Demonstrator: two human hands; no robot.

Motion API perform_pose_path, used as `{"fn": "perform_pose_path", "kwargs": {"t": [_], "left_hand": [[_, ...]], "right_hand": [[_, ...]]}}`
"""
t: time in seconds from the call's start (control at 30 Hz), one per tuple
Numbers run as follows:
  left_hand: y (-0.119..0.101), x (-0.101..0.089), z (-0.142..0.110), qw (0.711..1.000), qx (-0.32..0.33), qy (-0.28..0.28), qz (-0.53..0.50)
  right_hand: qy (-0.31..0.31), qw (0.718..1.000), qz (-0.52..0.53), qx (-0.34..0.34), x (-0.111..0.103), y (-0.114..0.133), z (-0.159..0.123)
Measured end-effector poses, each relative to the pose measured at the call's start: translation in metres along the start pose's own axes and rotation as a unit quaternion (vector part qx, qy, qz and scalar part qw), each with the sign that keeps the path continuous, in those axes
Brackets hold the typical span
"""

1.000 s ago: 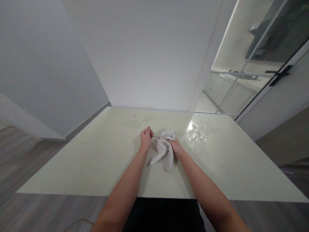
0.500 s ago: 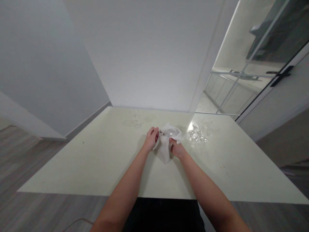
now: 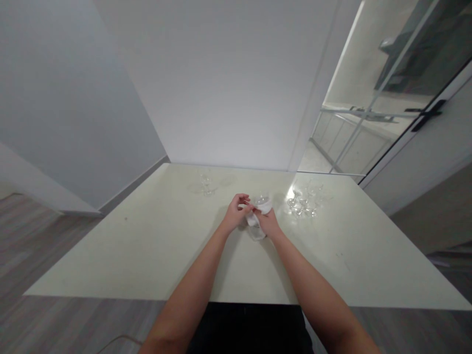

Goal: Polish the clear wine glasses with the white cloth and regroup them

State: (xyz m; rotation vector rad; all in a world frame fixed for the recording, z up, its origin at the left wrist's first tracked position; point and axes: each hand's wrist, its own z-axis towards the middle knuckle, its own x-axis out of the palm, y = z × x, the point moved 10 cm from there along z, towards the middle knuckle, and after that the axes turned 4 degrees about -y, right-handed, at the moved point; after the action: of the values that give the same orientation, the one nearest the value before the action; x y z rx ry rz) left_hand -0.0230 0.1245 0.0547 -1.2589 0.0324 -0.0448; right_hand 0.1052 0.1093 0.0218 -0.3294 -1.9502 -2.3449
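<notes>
Over the middle of a pale table (image 3: 129,255), both my hands meet around a clear stemmed glass (image 3: 262,200) wrapped in a white cloth (image 3: 255,227). My right hand (image 3: 270,223) is closed around the cloth and the glass from below. My left hand (image 3: 236,214) pinches the cloth at the glass's left side, its fingers curled. Most of the glass is hidden by the cloth and my fingers; only its rim shows above them.
A group of several clear stemmed glasses (image 3: 304,201) stands at the back right of the table. One more glass (image 3: 206,184) stands at the back, left of centre. A white wall rises behind the table. A glass door (image 3: 387,98) is at the right.
The hanging cloth has been gathered up tight around the glass. My left hand moved right to join my right hand, and the glass turned from lying sideways to rim upward.
</notes>
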Motion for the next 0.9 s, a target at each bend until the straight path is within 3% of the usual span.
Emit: {"fn": "perform_pose_path", "kwargs": {"t": [0.1,0.2,0.27,0.33,0.47,0.53,0.63,0.7,0.83,0.9], "left_hand": [[0.001,0.003,-0.003,0.998,-0.026,0.019,-0.06],[0.003,0.015,-0.01,0.98,-0.076,0.098,-0.157],[0.002,0.026,-0.016,0.958,-0.107,0.152,-0.22],[0.001,0.028,-0.016,0.95,-0.115,0.154,-0.245],[-0.001,0.01,-0.008,0.98,-0.078,0.047,-0.175],[-0.004,0.009,-0.009,0.981,-0.068,0.049,-0.173],[-0.009,0.022,-0.014,0.962,-0.07,0.117,-0.238],[-0.009,0.024,-0.015,0.955,-0.078,0.125,-0.258],[0.004,0.012,-0.009,0.974,-0.102,0.038,-0.196],[0.011,0.008,-0.007,0.979,-0.112,0.014,-0.168]], "right_hand": [[0.093,0.995,-0.026,0.033,0.018,-0.005,-0.013],[0.17,0.968,0.044,0.178,0.027,-0.023,-0.033],[0.186,0.95,0.078,0.239,0.029,-0.029,-0.042],[0.169,0.958,0.078,0.216,0.029,-0.026,-0.038],[0.116,0.99,-0.013,0.079,0.024,-0.01,-0.023],[0.155,0.98,-0.016,0.125,0.029,-0.018,-0.028],[0.215,0.941,0.048,0.257,0.037,-0.035,-0.048],[0.202,0.938,0.083,0.269,0.037,-0.035,-0.05],[0.115,0.986,0.04,0.114,0.028,-0.014,-0.026],[0.099,0.99,0.021,0.1,0.024,-0.013,-0.022]]}}
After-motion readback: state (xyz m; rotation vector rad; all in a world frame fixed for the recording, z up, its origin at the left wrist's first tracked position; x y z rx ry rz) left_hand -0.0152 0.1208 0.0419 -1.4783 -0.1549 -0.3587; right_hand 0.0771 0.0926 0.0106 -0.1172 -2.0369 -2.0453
